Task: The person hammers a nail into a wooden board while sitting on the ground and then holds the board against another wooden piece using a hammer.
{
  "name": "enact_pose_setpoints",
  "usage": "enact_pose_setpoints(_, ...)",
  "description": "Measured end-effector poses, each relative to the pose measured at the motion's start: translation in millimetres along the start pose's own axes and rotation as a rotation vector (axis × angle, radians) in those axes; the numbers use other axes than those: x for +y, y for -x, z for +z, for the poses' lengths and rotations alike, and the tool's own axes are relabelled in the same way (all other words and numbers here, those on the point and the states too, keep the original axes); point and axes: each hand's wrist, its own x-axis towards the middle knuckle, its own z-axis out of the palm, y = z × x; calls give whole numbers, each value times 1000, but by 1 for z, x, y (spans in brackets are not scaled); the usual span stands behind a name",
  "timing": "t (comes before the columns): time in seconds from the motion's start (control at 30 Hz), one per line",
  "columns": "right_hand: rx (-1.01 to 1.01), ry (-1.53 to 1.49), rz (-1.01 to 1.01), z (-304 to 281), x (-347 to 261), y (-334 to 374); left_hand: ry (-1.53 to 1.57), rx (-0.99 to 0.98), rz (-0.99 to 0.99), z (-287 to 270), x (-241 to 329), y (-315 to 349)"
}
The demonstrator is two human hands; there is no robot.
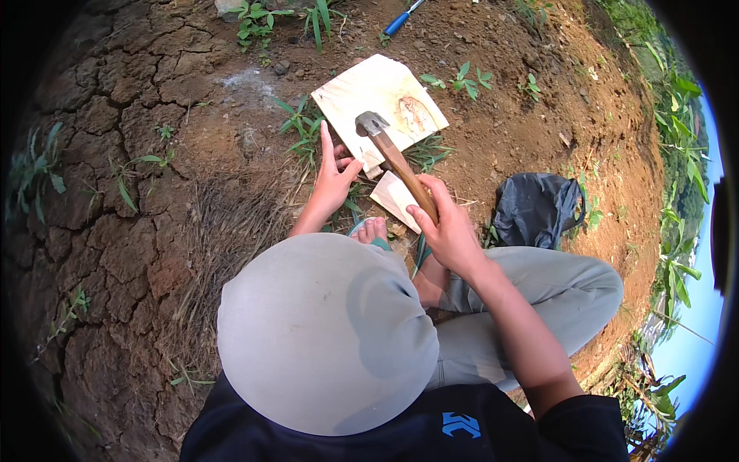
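Note:
A pale wooden board (368, 83) with a dark knot mark lies at an angle on the soil in front of me. My left hand (336, 175) grips its near left corner, the thumb on top and the index finger stretched along the side edge. My right hand (446, 225) is closed round the wooden handle of a hammer (400, 165). The hammer's metal head is over the near part of the board; whether it touches the wood I cannot tell. A smaller wood piece (395, 199) lies between the board and my feet, partly hidden by the handle.
To the right, beside my bent leg, sits a crumpled black plastic bag (535, 209). A blue-handled tool (397, 24) lies beyond the board. My sandalled foot (371, 230) is close to the wood. Cracked earth (115, 231) and dry grass (231, 239) spread leftward, with small green plants scattered around.

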Motion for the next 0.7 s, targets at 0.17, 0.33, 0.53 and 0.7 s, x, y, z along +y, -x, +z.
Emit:
enact_pose_setpoints(0.17, -19, -30, 26, -11, -22, 3, -272, -154, 9, -24, -6, -16)
enact_pose_setpoints(0.33, -29, 39, -56, -11, -19, -4, -430, -151, 64, -33, -10, -23)
enact_pose_setpoints(0.53, -22, 138, -25, -8, -18, 2, -367, -187, 12, -41, 4, -29)
enact_pose_setpoints(0.7, 111, 23, -144, -10, -40, 4, -224, 89, -59, -31, 18, -42)
